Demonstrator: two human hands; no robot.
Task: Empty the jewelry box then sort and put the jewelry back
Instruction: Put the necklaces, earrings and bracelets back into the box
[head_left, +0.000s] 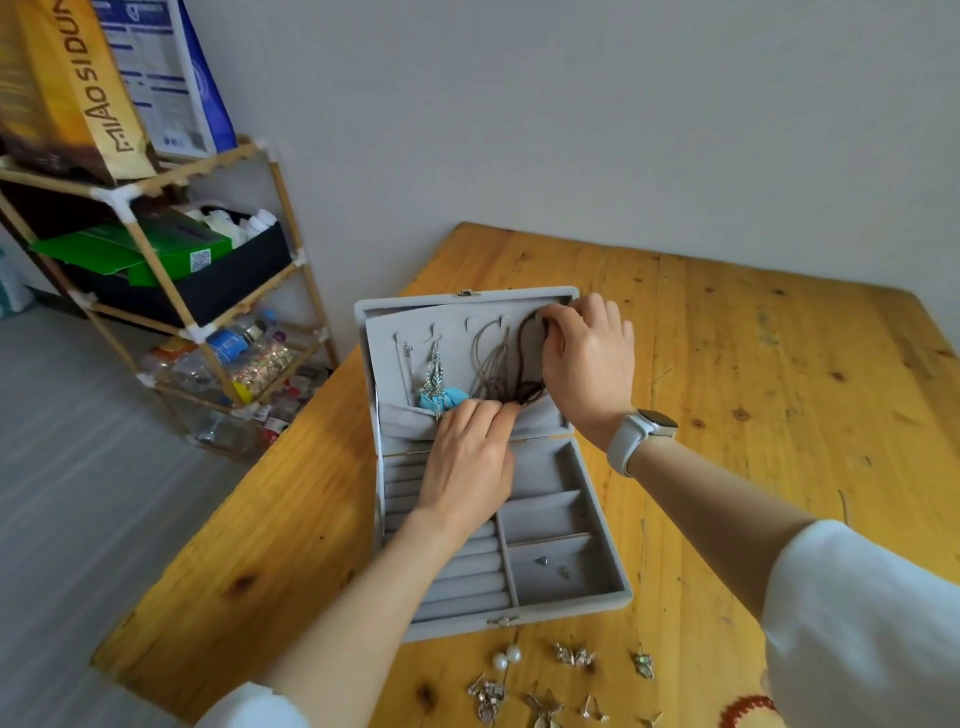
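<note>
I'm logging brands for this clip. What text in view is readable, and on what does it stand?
"MIAO SI DUN", cut off at the frame edge: brown-gold bag on the shelf rack.
White-blue bag: print too small to read.
Green box: QR code only.
Bottle labels: blurred.

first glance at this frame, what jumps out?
The open grey velvet jewelry box at the middle of the yellow wooden table, with both hands in its raised lid: the right hand pinches the top of a dark brown cord necklace near its hook, and the left hand holds the cord's lower end at the lid pocket. Loose silver earrings and two white pearl studs lie on the table in front of the box.
</note>
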